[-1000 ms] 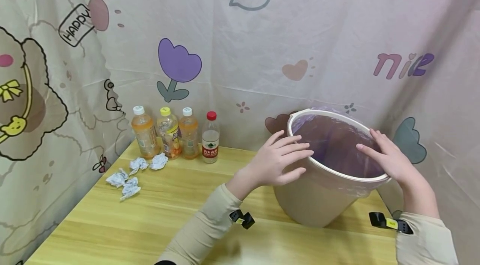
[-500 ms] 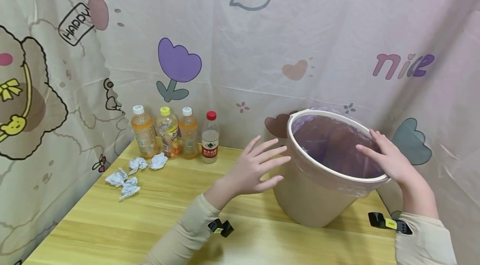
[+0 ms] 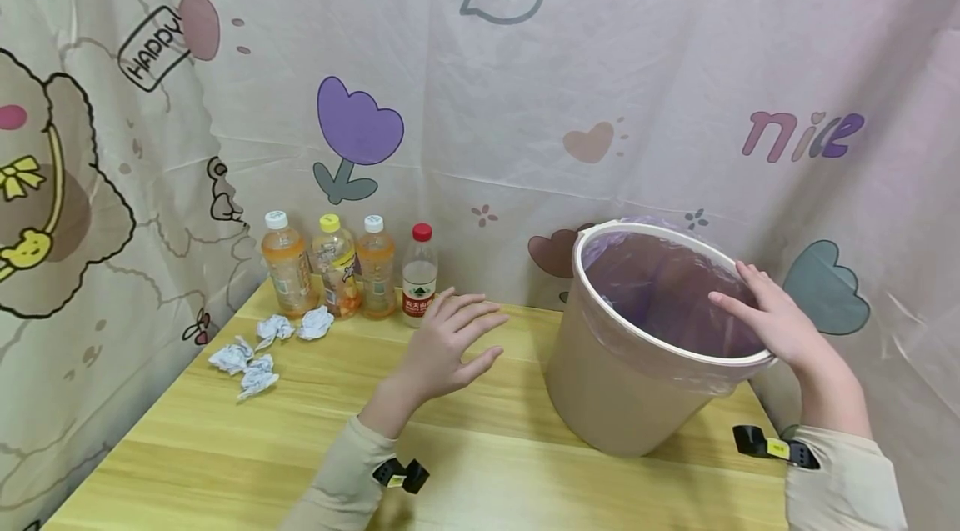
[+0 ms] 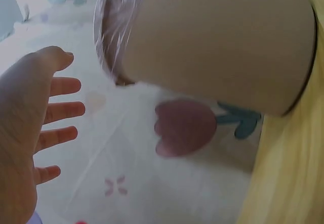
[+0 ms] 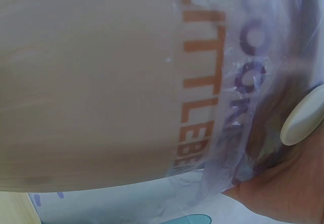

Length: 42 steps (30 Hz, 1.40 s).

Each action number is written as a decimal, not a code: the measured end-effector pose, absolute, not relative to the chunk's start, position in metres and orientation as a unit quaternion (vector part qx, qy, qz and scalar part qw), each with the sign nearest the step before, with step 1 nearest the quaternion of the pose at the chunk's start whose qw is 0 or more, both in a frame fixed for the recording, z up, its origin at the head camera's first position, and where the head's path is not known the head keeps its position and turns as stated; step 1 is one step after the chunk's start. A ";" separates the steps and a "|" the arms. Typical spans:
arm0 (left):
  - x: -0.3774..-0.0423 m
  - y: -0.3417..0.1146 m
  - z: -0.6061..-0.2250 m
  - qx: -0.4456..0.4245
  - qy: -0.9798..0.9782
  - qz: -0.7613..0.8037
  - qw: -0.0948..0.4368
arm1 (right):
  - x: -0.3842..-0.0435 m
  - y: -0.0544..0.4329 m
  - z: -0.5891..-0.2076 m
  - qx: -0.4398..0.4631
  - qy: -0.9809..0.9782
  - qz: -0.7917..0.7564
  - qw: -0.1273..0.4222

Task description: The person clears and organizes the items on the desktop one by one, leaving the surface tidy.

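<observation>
A beige trash can (image 3: 626,398) with a white rim stands on the table at the right. A clear purplish bin liner (image 3: 697,378) covers its inside and hangs folded over the rim; printed lettering shows through it in the right wrist view. My right hand (image 3: 791,335) rests on the can's right rim, fingers extended and thumb over the opening. In the air above the table is my left hand (image 3: 442,352), fingers spread and holding nothing. Seen from the head, it overlaps the lower edge of the red-capped bottle (image 3: 418,279); the left wrist view shows it apart from the can.
Orange-tinted bottles, two with white caps (image 3: 276,220) and one with a yellow cap (image 3: 329,222), stand left of the red-capped one. Several crumpled paper balls (image 3: 315,323) lie before them. A printed curtain (image 3: 480,97) hangs behind the wooden table (image 3: 300,448).
My left hand has left the trash can's near rim and moved left toward the bottles. The right hand stays at the rim, and the can has hardly moved.
</observation>
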State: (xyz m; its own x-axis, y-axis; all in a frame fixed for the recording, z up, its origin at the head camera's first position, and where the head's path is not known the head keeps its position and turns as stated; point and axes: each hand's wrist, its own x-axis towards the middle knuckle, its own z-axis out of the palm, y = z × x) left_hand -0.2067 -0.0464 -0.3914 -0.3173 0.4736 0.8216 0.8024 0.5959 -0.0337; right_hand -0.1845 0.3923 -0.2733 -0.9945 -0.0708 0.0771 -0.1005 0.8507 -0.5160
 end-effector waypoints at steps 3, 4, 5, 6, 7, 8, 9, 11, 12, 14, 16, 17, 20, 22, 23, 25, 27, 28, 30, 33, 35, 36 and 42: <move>-0.210 -0.058 -0.398 -0.377 -0.801 -0.205 0.418 | -0.185 0.392 -0.274 0.044 -0.962 0.268 0.028; -0.211 -0.061 -0.400 -0.369 -0.804 -0.208 0.418 | -0.185 0.392 -0.275 0.043 -0.962 0.268 0.027; -0.211 -0.065 -0.401 -0.361 -0.807 -0.210 0.417 | -0.186 0.393 -0.275 0.043 -0.962 0.268 0.027; -0.212 -0.069 -0.402 -0.354 -0.811 -0.212 0.414 | -0.186 0.393 -0.275 0.043 -0.962 0.268 0.027; -0.213 -0.072 -0.403 -0.345 -0.816 -0.213 0.413 | -0.186 0.393 -0.275 0.042 -0.962 0.267 0.026; -0.213 -0.076 -0.404 -0.337 -0.820 -0.214 0.411 | -0.186 0.393 -0.275 0.042 -0.962 0.267 0.026; -0.214 -0.080 -0.405 -0.328 -0.824 -0.215 0.410 | -0.186 0.393 -0.274 0.043 -0.962 0.267 0.026; -0.215 -0.087 -0.407 -0.308 -0.831 -0.217 0.408 | -0.186 0.393 -0.274 0.044 -0.963 0.266 0.026; -0.216 -0.091 -0.408 -0.298 -0.835 -0.219 0.408 | -0.186 0.393 -0.273 0.044 -0.963 0.266 0.026; -0.217 -0.099 -0.410 -0.283 -0.836 -0.228 0.411 | -0.186 0.393 -0.273 0.046 -0.962 0.266 0.026; -0.218 -0.106 -0.412 -0.270 -0.836 -0.234 0.416 | -0.186 0.393 -0.273 0.046 -0.963 0.266 0.025; -0.218 -0.110 -0.413 -0.265 -0.835 -0.237 0.420 | -0.186 0.393 -0.273 0.045 -0.963 0.266 0.025; -0.219 -0.122 -0.417 -0.246 -0.836 -0.240 0.427 | -0.185 0.394 -0.273 0.044 -0.963 0.267 0.022; -0.218 -0.131 -0.420 -0.228 -0.842 -0.241 0.426 | -0.185 0.394 -0.273 0.044 -0.962 0.267 0.021; -0.218 -0.136 -0.422 -0.219 -0.844 -0.240 0.427 | -0.185 0.394 -0.273 0.043 -0.962 0.268 0.021; -0.216 -0.145 -0.424 -0.194 -0.853 -0.244 0.418 | -0.185 0.394 -0.274 0.043 -0.962 0.268 0.022; -0.213 -0.155 -0.428 -0.164 -0.863 -0.246 0.409 | -0.185 0.393 -0.274 0.042 -0.962 0.268 0.023; -0.211 -0.161 -0.429 -0.151 -0.866 -0.246 0.407 | -0.185 0.393 -0.274 0.042 -0.962 0.268 0.023; -0.207 -0.171 -0.433 -0.122 -0.876 -0.246 0.397 | -0.185 0.393 -0.273 0.043 -0.962 0.267 0.023; -0.202 -0.186 -0.440 -0.087 -0.885 -0.235 0.393 | -0.185 0.393 -0.273 0.043 -0.963 0.266 0.022; -0.199 -0.196 -0.444 -0.065 -0.891 -0.232 0.386 | -0.185 0.393 -0.274 0.044 -0.963 0.265 0.022; -0.197 -0.201 -0.447 -0.056 -0.893 -0.230 0.383 | -0.185 0.393 -0.274 0.044 -0.963 0.265 0.022; -0.190 -0.230 -0.462 0.006 -0.909 -0.245 0.337 | -0.185 0.393 -0.273 0.045 -0.963 0.265 0.025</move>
